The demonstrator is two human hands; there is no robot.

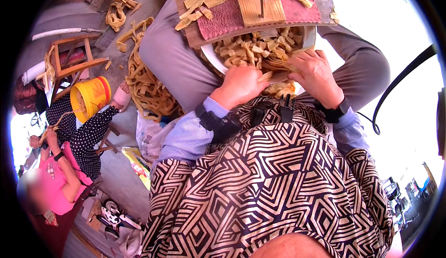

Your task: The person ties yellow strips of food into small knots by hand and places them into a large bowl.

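Both my hands are together over a white basin [211, 59] on my lap, full of short, flat tan folded pieces [253, 49]. My left hand [241, 85] is closed, with the end of a tan strip [265, 76] showing at its thumb. Opposite it, my right hand [316, 74] pinches a bundle of thin tan strips [278, 65] that runs toward the left hand. Just beyond, a board [190, 36] covered with red cloth [220, 26] lies over the far part of the basin. A wooden block [246, 5] with an upright metal piece [261, 2] is on it.
Loose tan pieces [204, 0] lie on the board. Left of my leg, long tan strips [148, 88] are heaped on the floor. Another person [65, 165] sits at left, holding a strip near a yellow bucket [90, 99]. A wooden stool frame [83, 65] stands beyond.
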